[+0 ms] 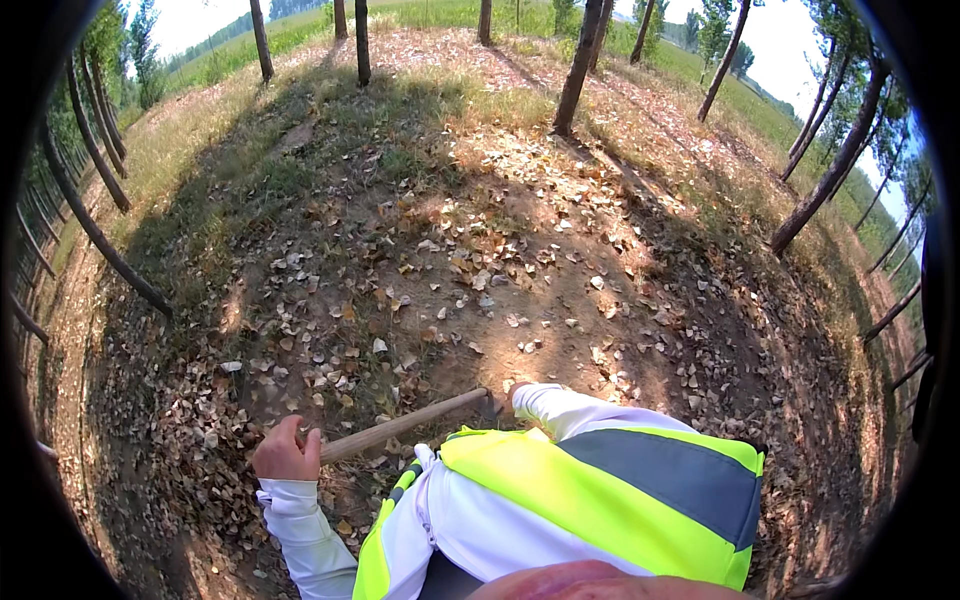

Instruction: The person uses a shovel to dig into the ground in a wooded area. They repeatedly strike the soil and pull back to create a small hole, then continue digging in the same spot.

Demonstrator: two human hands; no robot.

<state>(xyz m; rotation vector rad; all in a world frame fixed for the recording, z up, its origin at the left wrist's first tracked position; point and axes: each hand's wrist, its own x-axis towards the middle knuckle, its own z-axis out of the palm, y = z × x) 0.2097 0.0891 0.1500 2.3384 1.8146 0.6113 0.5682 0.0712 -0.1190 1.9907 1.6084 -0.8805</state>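
A long-handled tool [405, 424] with a pale wooden shaft slants across in front of my body, its far end up and to the right. A small dark metal piece [490, 402] shows at that end; most of it is hidden, so its exact kind is unclear. My left hand [287, 450] is closed round the lower left end of the shaft, thumb toward the wood. Just right of the dark metal piece, a sliver of my right hand [516, 389] shows past the white sleeve [560, 405]. Its fingers are hidden, and whether it touches the tool is unclear.
Dry leaves [330, 370] lie scattered over bare brown soil [540, 270]. Tree trunks stand ahead [580, 75], at the left [100, 235] and at the right [835, 165]. Dry grass [390, 110] grows farther off, with tree shadows across the ground.
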